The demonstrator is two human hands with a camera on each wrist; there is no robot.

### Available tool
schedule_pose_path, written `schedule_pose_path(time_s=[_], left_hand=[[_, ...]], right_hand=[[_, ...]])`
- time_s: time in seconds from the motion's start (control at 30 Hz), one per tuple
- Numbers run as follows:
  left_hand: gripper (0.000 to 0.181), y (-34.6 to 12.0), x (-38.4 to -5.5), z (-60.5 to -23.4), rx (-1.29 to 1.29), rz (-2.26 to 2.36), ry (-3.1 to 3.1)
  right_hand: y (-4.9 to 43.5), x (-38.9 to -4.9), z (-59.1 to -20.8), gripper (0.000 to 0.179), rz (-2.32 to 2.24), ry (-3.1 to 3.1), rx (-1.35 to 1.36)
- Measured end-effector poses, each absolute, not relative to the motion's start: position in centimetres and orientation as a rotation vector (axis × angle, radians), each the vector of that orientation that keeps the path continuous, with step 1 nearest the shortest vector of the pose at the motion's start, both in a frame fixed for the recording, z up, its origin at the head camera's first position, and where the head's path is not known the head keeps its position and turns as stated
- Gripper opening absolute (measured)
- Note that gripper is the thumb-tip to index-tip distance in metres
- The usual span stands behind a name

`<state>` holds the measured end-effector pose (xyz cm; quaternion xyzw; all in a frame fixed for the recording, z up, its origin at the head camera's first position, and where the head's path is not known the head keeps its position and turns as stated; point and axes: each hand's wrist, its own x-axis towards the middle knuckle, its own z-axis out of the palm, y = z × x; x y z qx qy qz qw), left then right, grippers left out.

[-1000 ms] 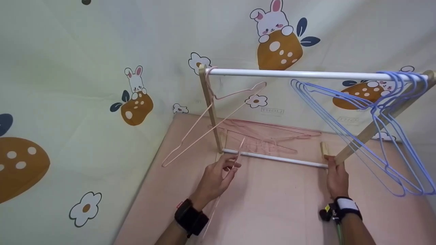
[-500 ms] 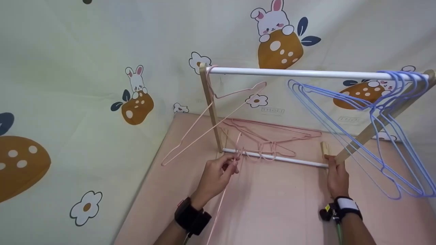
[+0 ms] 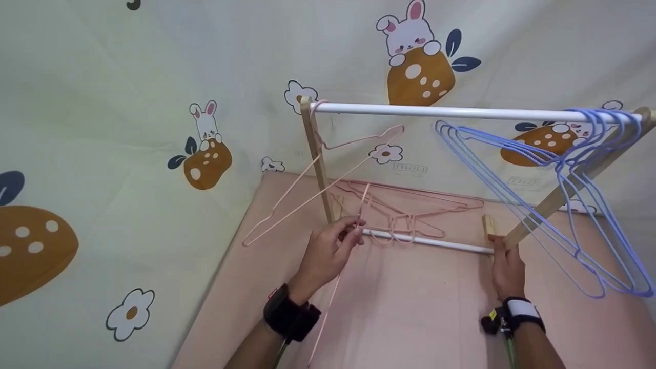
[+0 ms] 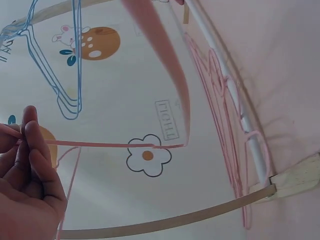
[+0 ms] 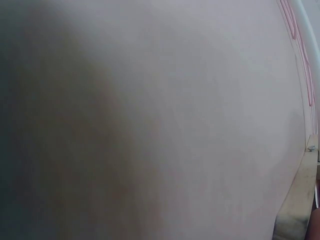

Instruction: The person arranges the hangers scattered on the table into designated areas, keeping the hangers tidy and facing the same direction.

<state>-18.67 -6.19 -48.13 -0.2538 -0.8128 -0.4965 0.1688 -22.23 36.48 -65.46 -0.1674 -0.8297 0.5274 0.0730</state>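
Observation:
My left hand [image 3: 325, 251] pinches a thin pink clothes hanger [image 4: 100, 144] between thumb and fingertips. In the head view this hanger is seen nearly edge-on, one end slanting down toward me. My right hand [image 3: 507, 271] grips the wooden frame at the foot of the rack's right upright [image 3: 546, 205]. Another pink hanger hangs by its hook at the left end of the white top bar [image 3: 435, 111]. Several blue hangers [image 3: 564, 161] hang bunched at the bar's right end. The right wrist view shows mostly blur, with the wooden foot [image 5: 297, 200] at its edge.
Several pink hangers [image 3: 410, 214] lie tangled behind and over the lower white bar [image 3: 435, 241]. The left wooden upright [image 3: 320, 177] stands just beyond my left hand. A pale patterned cloth wall [image 3: 154, 230] rises behind and to the left of the pink surface [image 3: 410, 302].
My left hand has moved slightly up and away from me toward the lower bar, carrying the pink hanger, which has tilted a little. My right hand stays on the frame.

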Motion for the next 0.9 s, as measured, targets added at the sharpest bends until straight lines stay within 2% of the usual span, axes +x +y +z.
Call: schedule_pose_path(time_s=[0.57, 0.9], left_hand=[[0.018, -6.4, -21.4, -39.0, -0.893, -1.502, -2.059], [0.019, -6.9, -23.2, -36.8, -0.839, -1.605, -1.984]], right_hand=[[36.5, -22.3, -65.5, 0.065, 1.589, -2.502, -0.53], [36.6, -22.6, -65.8, 0.065, 1.589, -2.508, -0.553]])
